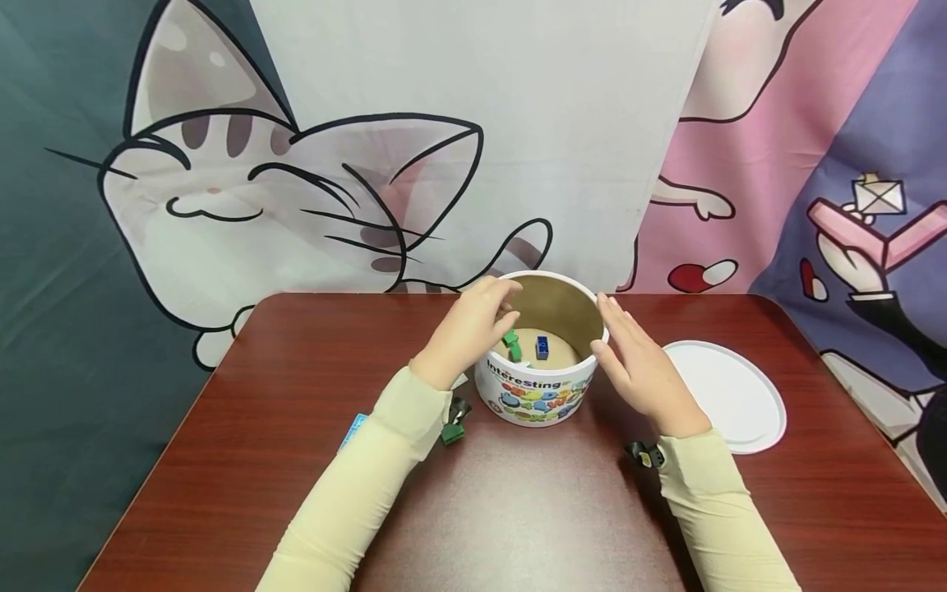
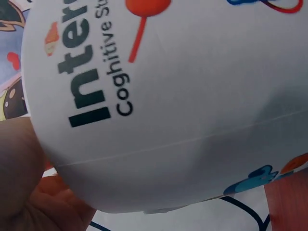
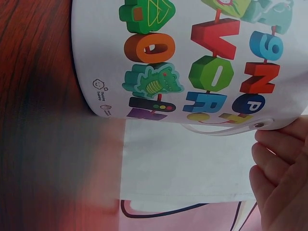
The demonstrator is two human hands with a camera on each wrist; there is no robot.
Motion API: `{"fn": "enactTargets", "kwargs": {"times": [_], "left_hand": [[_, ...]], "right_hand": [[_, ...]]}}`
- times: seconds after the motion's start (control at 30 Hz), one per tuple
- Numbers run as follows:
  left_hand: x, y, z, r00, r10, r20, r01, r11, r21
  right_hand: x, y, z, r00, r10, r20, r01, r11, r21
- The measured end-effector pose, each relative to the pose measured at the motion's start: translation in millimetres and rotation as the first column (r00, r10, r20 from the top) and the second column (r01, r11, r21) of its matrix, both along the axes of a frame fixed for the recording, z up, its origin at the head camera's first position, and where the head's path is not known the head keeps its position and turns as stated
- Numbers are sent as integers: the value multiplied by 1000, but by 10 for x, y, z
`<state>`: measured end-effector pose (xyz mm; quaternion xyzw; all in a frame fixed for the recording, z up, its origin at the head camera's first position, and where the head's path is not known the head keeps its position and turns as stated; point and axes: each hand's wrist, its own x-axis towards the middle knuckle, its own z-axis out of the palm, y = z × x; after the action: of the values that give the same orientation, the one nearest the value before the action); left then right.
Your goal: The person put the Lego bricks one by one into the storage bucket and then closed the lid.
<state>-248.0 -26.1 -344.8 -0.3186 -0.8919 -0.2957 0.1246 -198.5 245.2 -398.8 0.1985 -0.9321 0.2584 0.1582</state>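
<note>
A round white bucket (image 1: 536, 396), with colourful printed letters and animals on its side, stands upright and uncovered on the table. Inside lie a blue block (image 1: 542, 348) and green pieces (image 1: 515, 351). My left hand (image 1: 473, 325) is at the left rim, its loosely bent fingers reaching over the opening; no object shows between them. On the opposite side, my right hand (image 1: 642, 370) touches the rim with nearly straight fingers. The right wrist view has those fingers (image 3: 269, 166) next to the white handle (image 3: 221, 130) where it joins the bucket.
A round white lid (image 1: 728, 397) lies flat on the brown table (image 1: 518, 510), right of my right hand. A green piece (image 1: 452, 433) lies by my left wrist, and a light blue item (image 1: 353, 429) is partly hidden behind that sleeve. Printed cloth (image 1: 473, 74) hangs behind the table.
</note>
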Motion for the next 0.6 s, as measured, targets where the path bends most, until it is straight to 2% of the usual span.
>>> {"fn": "enactTargets", "kwargs": {"times": [0.37,0.5,0.6], "left_hand": [[140,-238,62,991,56,-123,-34,983,179],[205,-388,92,992,74,-105,-53,981,189],[240,-527,96,995,85,-57,-74,982,171]], "right_hand": [[-11,16,-13,1000,5,-21,-5,1000,-5],[-11,19,-13,1000,2,-13,-3,1000,-3],[-7,19,-10,1000,2,-4,-2,1000,-3]]}}
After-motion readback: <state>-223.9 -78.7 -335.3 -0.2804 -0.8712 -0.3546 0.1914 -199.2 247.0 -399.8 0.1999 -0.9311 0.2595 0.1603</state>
